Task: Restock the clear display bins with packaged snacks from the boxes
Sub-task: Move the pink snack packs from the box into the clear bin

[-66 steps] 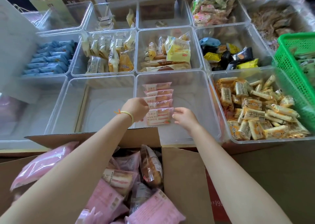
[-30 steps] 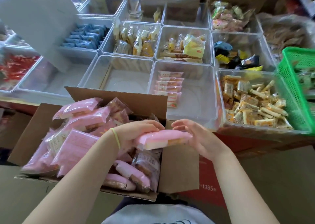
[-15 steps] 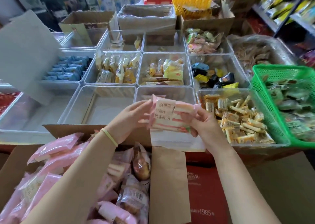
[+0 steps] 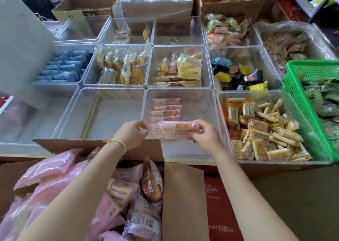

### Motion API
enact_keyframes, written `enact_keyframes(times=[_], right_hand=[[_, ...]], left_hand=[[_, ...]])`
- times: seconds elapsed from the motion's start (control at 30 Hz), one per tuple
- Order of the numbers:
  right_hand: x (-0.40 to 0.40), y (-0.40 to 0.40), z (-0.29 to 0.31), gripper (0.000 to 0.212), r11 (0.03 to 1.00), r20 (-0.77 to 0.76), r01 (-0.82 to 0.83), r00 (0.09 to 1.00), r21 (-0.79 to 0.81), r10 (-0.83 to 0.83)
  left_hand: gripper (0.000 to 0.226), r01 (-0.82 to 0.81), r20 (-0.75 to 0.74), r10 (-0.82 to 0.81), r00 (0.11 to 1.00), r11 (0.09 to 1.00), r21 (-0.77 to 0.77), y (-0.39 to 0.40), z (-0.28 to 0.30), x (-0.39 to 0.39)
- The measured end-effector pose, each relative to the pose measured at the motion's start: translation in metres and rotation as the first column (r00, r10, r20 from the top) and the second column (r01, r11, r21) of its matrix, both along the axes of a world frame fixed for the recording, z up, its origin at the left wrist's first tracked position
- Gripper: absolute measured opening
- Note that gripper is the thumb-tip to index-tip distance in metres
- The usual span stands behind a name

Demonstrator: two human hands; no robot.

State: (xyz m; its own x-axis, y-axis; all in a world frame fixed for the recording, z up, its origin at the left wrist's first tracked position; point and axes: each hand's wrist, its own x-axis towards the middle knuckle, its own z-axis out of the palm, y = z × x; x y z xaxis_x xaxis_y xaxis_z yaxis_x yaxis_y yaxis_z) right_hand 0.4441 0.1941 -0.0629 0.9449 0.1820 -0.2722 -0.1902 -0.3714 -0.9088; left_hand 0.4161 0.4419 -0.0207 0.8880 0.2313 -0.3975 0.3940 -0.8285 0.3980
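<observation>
Both hands' grip, left hand (image 4: 133, 133) and right hand (image 4: 205, 134), holds a pink snack pack (image 4: 173, 130) over the clear bin (image 4: 211, 101) (cluttered shop).

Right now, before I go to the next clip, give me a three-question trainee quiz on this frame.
1. True or false: the pink packet is held by both the left hand and the right hand.
2. Which bin is the packet over? A) the empty bin B) the bin with the pink row C) the green basket
3. Fill in: the packets waiting to be stocked lie in the cardboard ____ nearest the person.

Key: 1 true; 2 B; 3 box
</observation>
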Motion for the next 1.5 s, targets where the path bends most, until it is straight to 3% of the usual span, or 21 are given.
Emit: enact_keyframes(times=[0.2,0.43,0.53,0.67,0.83,0.93,1.0,1.07,1.13,1.23,1.4,1.5], right_hand=[[0.01,0.045,-0.053,0.018,0.996,-0.338,-0.074,0.94,-0.048,0.053],[0.047,0.084,-0.112,0.018,0.997,-0.533,0.023,0.844,-0.07,-0.057],[0.067,0.079,-0.174,0.042,0.998,-0.544,-0.01,0.839,-0.069,-0.029],[0.051,0.082,-0.135,0.03,0.996,-0.524,0.067,0.848,-0.051,-0.084],[0.044,0.075,-0.111,0.035,0.995,-0.506,0.092,0.857,-0.04,-0.1],[0.033,0.072,-0.064,0.009,0.978,-0.368,0.163,0.908,-0.126,-0.199],[0.018,0.071,-0.021,0.013,0.96,-0.247,0.264,0.928,-0.098,-0.28],[0.0,0.07,0.022,0.019,0.946,-0.126,0.32,0.942,0.048,-0.312],[-0.023,0.074,0.061,0.022,0.949,-0.019,0.255,0.966,0.187,-0.256],[-0.063,0.087,0.104,0.022,0.968,0.085,0.04,0.994,0.247,-0.063],[-0.116,0.13,0.119,0.019,0.966,0.057,-0.234,0.972,0.106,0.229],[-0.141,0.164,0.104,0.017,0.965,-0.025,-0.259,0.965,0.025,0.26]], left_hand=[[0.029,0.015,0.035,-0.022,0.999,0.98,0.197,-0.008,-0.012,-0.021],[0.034,0.021,0.075,-0.042,0.996,0.967,0.254,-0.008,-0.015,-0.022],[0.034,0.019,0.065,-0.038,0.997,0.965,0.262,-0.008,-0.014,-0.02],[0.034,0.004,0.069,-0.023,0.997,0.967,0.256,-0.01,-0.01,-0.02],[0.036,0.002,0.087,-0.026,0.996,0.964,0.265,-0.01,-0.012,-0.021],[0.034,0.001,0.094,-0.026,0.995,0.969,0.249,-0.01,-0.011,-0.023],[0.029,0.006,0.087,-0.015,0.996,0.995,0.104,-0.006,-0.005,-0.025],[0.023,0.0,0.153,0.016,0.988,0.995,-0.1,0.001,0.009,-0.029],[0.021,0.013,0.265,0.034,0.964,0.985,-0.173,0.009,0.028,-0.036],[0.017,0.008,0.389,0.088,0.917,0.971,-0.24,0.023,0.049,-0.05],[0.017,0.017,0.435,0.13,0.891,0.948,-0.317,0.052,0.061,-0.082],[0.016,0.036,0.491,0.066,0.869,0.98,-0.195,0.085,0.065,-0.116]])
